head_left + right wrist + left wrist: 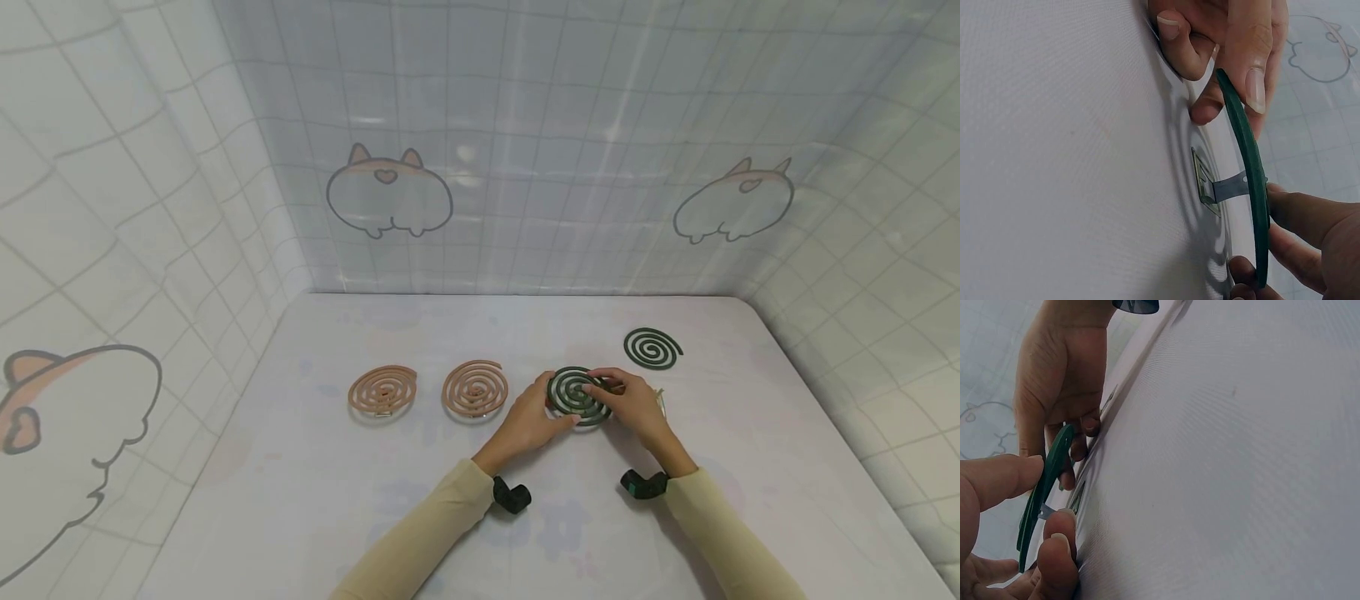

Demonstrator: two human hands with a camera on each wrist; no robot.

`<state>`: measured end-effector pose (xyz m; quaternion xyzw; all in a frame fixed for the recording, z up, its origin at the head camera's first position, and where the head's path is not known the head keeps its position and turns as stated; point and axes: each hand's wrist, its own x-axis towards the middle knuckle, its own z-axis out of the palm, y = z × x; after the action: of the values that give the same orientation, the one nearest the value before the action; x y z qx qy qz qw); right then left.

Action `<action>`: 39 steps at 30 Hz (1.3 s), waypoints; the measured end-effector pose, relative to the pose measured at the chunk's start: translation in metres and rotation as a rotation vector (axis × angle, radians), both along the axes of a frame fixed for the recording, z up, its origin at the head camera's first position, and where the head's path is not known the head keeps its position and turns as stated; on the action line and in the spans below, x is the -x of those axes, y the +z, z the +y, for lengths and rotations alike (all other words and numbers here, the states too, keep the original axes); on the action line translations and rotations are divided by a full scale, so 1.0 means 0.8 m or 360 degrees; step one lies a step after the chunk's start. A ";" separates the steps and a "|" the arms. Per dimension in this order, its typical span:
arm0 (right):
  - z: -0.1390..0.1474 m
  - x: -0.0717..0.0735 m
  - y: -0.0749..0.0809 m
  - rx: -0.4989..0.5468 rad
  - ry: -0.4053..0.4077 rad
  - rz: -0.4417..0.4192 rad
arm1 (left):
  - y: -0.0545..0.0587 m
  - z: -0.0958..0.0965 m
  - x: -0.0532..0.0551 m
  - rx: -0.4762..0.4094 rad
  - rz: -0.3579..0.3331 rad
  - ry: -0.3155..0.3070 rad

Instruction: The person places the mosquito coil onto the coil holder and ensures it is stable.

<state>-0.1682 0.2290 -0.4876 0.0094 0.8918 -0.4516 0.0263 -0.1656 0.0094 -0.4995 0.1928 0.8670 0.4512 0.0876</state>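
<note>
Both hands hold a green mosquito coil [576, 398] over the table. My left hand [527, 422] grips its left edge, thumb on top and fingers curled below. My right hand [636, 407] has its thumb on the coil's middle and its fingers around the right edge. In the right wrist view the coil [1251, 162] is tilted on edge to the camera, and a small metal stand [1230, 186] reaches up from the table to its underside. Whether the coil is fixed on the stand's tip, I cannot tell.
Two brown coils [382, 392] sit at the left, raised on small metal stands. A second green coil [652, 367] lies flat at the back right. Beside the right wrist, a thin metal piece [661, 402] is partly hidden. Patterned fabric walls [525, 208] enclose the white table [337, 500].
</note>
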 end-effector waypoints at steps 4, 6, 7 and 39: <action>-0.001 0.001 0.000 0.0010 -0.0015 -0.0014 | 0.000 0.000 0.000 0.0008 0.0007 0.0000; -0.001 0.001 0.000 0.0018 -0.0020 -0.0027 | 0.001 0.000 0.000 0.0014 0.0006 -0.0002; -0.001 0.001 0.000 0.0019 -0.0023 -0.0034 | 0.001 0.000 0.000 0.0013 0.0005 -0.0002; 0.010 -0.001 0.011 0.0176 -0.0032 -0.0050 | 0.007 -0.002 -0.014 0.0006 0.0040 0.0051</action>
<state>-0.1671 0.2372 -0.4789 0.0240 0.8649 -0.5001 0.0362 -0.1543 0.0081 -0.4941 0.1844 0.8717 0.4485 0.0699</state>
